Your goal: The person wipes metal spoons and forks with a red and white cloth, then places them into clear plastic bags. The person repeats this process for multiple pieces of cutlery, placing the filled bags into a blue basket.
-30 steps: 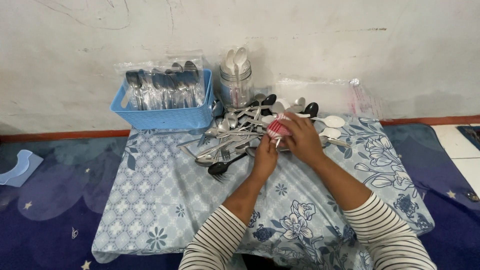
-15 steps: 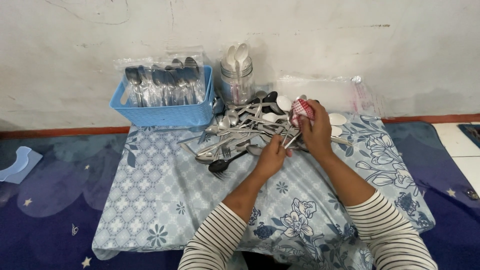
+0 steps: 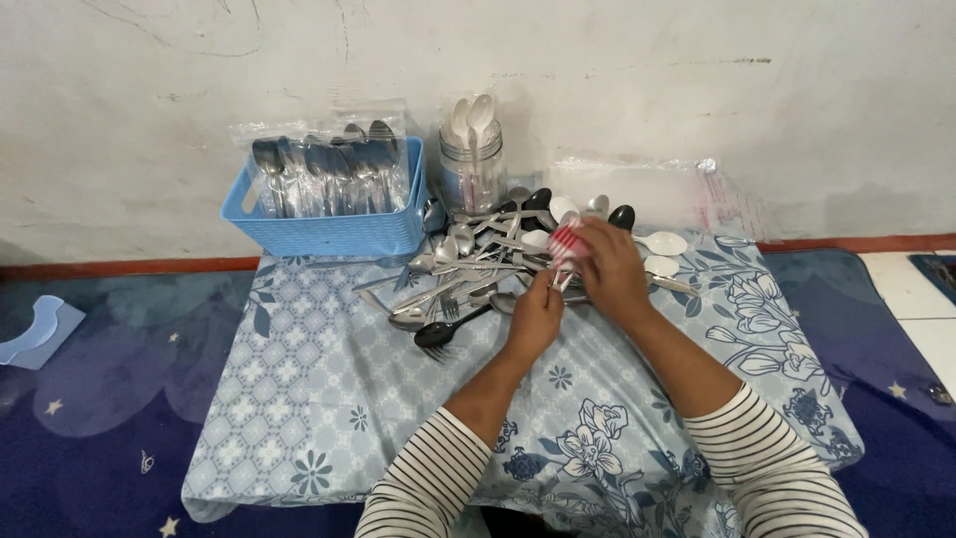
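Person sits at a low table w/ a blue floral cloth (image 3: 329,399), both arms in striped sleeves stretched fwd. Right hand (image 3: 609,271) is curled around a small red-and-white striped bundle (image 3: 565,242), fingers wrapped close on it, held just above the cloth near the far edge. Left hand (image 3: 535,317) sits right beneath, fingertips pinched at the metal handles (image 3: 560,283) poking out of the bundle's lower end; can't tell how firmly. Just left of the hands lies a loose pile of spoons and forks (image 3: 458,274), some black, some white, some steel. Behind it, against the wall: blue basket (image 3: 329,231) w/ bagged spoons, and a jar (image 3: 471,167) holding white spoons upright. Clear plastic bags (image 3: 647,189) lie to the right.
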